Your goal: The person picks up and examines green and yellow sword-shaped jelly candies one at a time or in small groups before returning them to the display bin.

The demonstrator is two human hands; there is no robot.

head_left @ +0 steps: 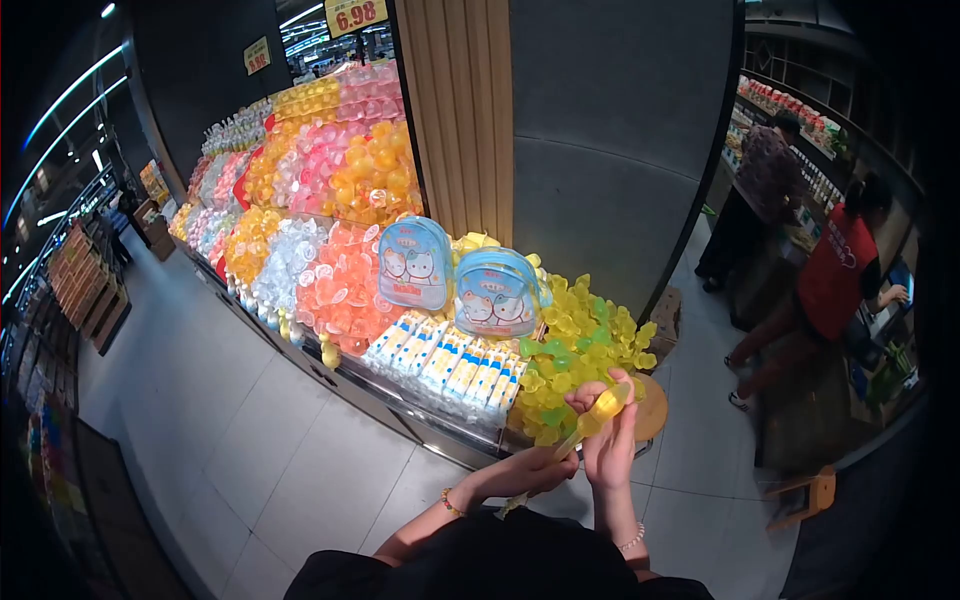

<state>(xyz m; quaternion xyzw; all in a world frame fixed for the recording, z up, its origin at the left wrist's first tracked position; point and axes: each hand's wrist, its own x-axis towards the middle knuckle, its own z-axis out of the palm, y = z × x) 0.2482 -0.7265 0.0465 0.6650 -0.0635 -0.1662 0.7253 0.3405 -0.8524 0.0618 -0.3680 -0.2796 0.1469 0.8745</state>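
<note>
A yellow jelly cup (608,402) rests against the fingers of my right hand (610,445), which are curled round it at the front right of the display. Just to the left, my left hand (545,470) is closed on the pale lower end of the same yellow item. Behind both hands lies a heap of yellow and green jelly cups (570,345). Two blue cartoon backpacks (415,265) stand behind a row of white, blue and yellow packets (445,360).
Orange, clear and pink jelly cups (345,275) fill the display to the left. A round wooden stool (652,408) is beside the heap. Two people stand at the shelves on the right, one in a red vest (838,270). Another wooden stool (815,495) stands lower right.
</note>
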